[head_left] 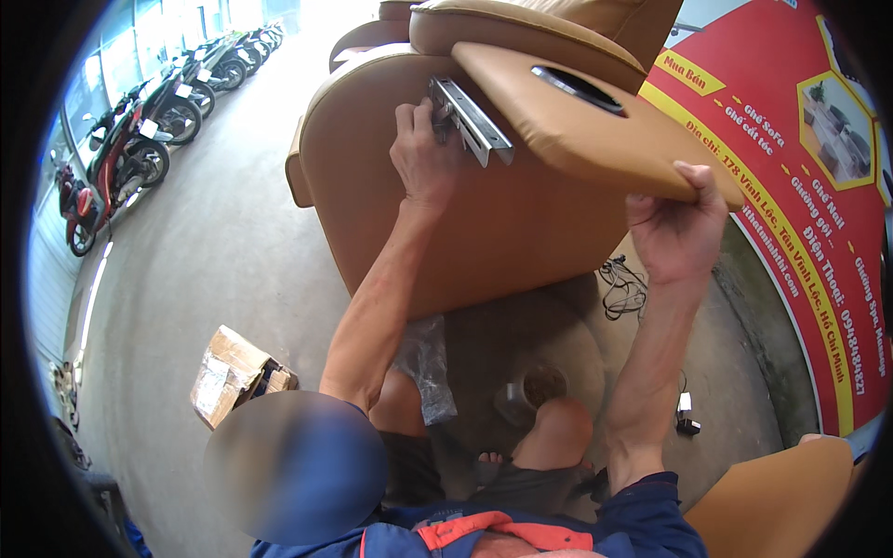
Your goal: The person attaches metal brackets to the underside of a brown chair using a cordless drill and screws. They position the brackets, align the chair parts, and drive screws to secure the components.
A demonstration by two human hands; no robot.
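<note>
A tan padded armchair stands in front of me, its side panel facing me. My left hand is closed at a metal bracket on that side panel, fingers curled at its left end; the fingertips are partly hidden. A tan padded tray panel with a dark-rimmed oval cup holder is tilted beside the bracket. My right hand grips this panel's near right corner, thumb on the upper face and the other fingers curled beneath.
An opened cardboard box sits on the floor at left. Clear plastic wrap, a small container and a coiled black cable lie below the chair. Parked motorbikes line the far left; a red banner stands at right.
</note>
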